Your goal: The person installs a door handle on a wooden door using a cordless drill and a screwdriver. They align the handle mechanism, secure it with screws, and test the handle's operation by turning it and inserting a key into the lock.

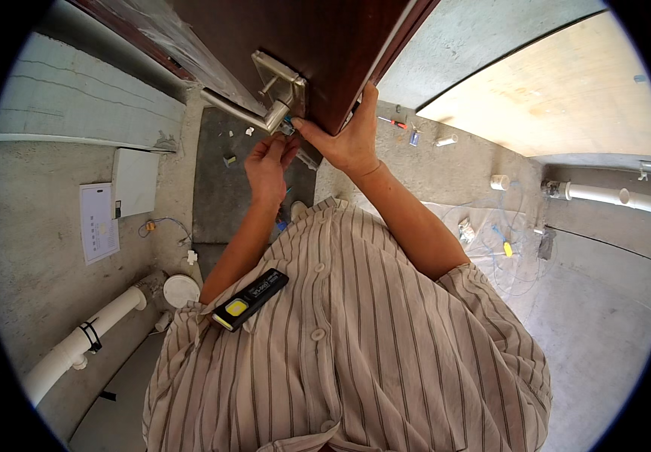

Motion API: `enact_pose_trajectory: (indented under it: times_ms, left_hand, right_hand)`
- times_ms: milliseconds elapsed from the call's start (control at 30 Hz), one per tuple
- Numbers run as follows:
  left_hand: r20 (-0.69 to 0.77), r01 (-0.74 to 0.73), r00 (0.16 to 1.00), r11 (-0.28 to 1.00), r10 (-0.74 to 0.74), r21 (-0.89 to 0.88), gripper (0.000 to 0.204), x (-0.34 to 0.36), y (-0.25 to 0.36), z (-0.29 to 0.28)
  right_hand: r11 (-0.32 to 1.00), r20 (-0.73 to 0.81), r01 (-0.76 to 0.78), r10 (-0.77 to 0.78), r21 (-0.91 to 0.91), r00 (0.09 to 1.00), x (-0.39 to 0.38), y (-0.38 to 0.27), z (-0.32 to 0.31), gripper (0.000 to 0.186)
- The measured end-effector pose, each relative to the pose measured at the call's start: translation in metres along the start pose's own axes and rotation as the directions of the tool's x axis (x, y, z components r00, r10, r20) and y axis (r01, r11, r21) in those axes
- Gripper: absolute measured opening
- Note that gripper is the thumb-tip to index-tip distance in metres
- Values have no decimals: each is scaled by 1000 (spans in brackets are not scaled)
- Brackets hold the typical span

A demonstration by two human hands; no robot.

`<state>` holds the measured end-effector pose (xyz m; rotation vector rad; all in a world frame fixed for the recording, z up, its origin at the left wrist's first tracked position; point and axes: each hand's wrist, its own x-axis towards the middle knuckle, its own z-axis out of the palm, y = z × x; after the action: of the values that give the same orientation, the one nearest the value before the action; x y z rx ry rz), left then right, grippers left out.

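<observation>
1. Hidden: a small dark part (pixel 288 126) sits at the base of the brushed-metal lever door handle (pixel 254 114), and fingertips cover most of it, so its kind cannot be told. The dark brown wooden door (pixel 318 45) is cut off by the top of the view.
2. The striped button shirt (pixel 355 354) fills the lower middle and hides the floor below. A black and yellow flat tool (pixel 250 299) lies on the shirt by the left forearm.
3. Room: the door's edge runs just right of the handle. The grey concrete floor (pixel 32 248) is open to the left, with white plastic pipes (pixel 84 339) near its lower left.
4. Left hand (pixel 267 166): raised, fingers pinched together just under the small part. Whether it grips anything cannot be told.
5. Right hand (pixel 348 139): wrapped around the door edge, thumb on the far face, forefinger tip touching the small part.
</observation>
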<state>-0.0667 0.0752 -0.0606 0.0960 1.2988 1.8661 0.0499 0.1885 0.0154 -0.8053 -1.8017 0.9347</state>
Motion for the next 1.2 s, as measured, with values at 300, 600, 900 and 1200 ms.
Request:
enact_pose_trajectory:
  times_ms: [300,600,900,1200]
  left_hand:
    - [-8,13,1000,999,-13,-38,18,-1,-2,-1]
    - [-5,22,1000,999,-22,-39,18,-4,-5,-2]
    - [30,28,999,996,-26,-87,18,-1,-9,-7]
    - [70,-45,997,998,42,49,18,1,-6,-8]
  right_hand:
    - [1000,-11,18,-18,7,1000,-1,1,3,107]
    - [999,-7,-10,10,43,1000,0,-1,3,103]
    - [999,-4,-10,10,41,1000,-2,5,4,105]
    - [999,5,8,-8,40,1000,-1,5,3,107]
